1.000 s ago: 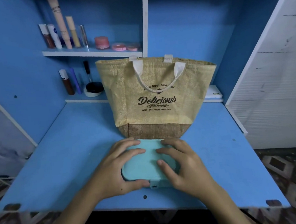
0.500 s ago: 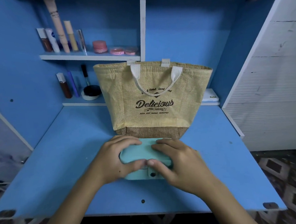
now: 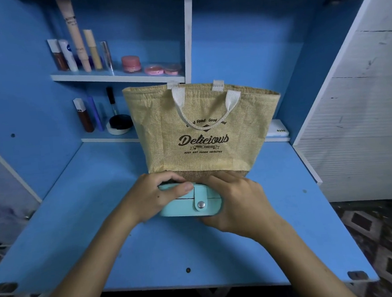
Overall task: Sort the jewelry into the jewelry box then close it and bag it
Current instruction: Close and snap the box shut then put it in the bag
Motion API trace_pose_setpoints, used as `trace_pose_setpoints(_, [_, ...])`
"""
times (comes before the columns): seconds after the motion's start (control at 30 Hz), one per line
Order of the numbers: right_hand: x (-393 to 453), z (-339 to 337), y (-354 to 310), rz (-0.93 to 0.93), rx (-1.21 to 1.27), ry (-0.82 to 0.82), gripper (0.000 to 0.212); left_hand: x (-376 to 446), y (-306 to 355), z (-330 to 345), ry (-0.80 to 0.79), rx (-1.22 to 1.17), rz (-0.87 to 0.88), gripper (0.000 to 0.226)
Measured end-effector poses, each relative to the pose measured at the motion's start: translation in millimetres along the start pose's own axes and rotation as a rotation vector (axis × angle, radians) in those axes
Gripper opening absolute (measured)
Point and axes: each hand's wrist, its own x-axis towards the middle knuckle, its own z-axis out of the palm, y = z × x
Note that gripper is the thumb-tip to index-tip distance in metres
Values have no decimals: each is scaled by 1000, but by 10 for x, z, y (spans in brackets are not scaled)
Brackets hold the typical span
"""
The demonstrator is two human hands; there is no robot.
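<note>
You grip jewelry box (image 3: 190,202) from both ends, left hand (image 3: 147,198) and right hand (image 3: 238,203) curled round it, on desk (image 3: 78,203) just before bag (image 3: 203,129); strap snapped, ready for lift.

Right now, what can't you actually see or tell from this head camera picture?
- Inside of the jewelry box: head view, lid down and strap snapped.
- Its back edge: covered by the left hand and right hand.
- Inside of the jute tote bag: its front wall blocks it.
- Labels on the cosmetic tubes: too small.
</note>
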Motion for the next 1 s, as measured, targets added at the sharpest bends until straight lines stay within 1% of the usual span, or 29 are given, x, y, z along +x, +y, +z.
trace_pose_setpoints(0.07, [2,0,8,-10,6,19,59,3,-5,-24,-18,15,42,51])
trace_pose_setpoints(0.13, [5,-8,8,-15,19,34,59,16,-6,-55,-15,-2,161,48])
trace_pose_setpoints(0.17, [7,-15,11,-14,23,33,58,31,12,-77,19,-19,216,43])
trace_pose_setpoints(0.2, [9,-26,10,-9,26,26,57,55,35,-110,86,-24,265,38])
trace_pose_setpoints(0.27, [5,-48,22,3,35,5,56,141,116,-200,299,28,388,28])
trace_pose_setpoints(0.33, [11,-89,34,10,46,-10,58,263,246,-339,500,144,502,25])
trace_pose_setpoints(0.37, [19,-125,40,9,47,-12,59,328,314,-416,572,207,542,23])
trace_pose_setpoints(0.43, [67,-242,42,0,49,-10,58,475,440,-573,669,310,597,18])
trace_pose_setpoints(0.5, [130,-411,42,-14,71,6,58,619,536,-692,716,379,626,17])
trace_pose_setpoints(0.57, [219,-602,39,-34,101,48,60,757,597,-784,709,441,624,22])
trace_pose_setpoints(0.73, [457,-1101,5,-92,115,197,57,969,657,-848,534,564,488,49])
trace_pose_setpoints(0.83, [610,-1387,-19,-112,136,244,60,1070,498,-822,461,673,434,61])
trace_pose_setpoints(0.87, [662,-1479,-19,-114,152,253,61,1094,430,-811,444,693,391,65])
trace_pose_setpoints(0.9, [716,-1559,-17,-114,172,265,61,1099,383,-793,433,659,339,64])
trace_pose_setpoints(0.93, [776,-1635,-14,-114,184,284,62,1080,388,-763,438,588,315,55])
trace_pose_setpoints(1.0, [899,-1772,-5,-116,184,327,63,1004,462,-665,492,515,389,31])
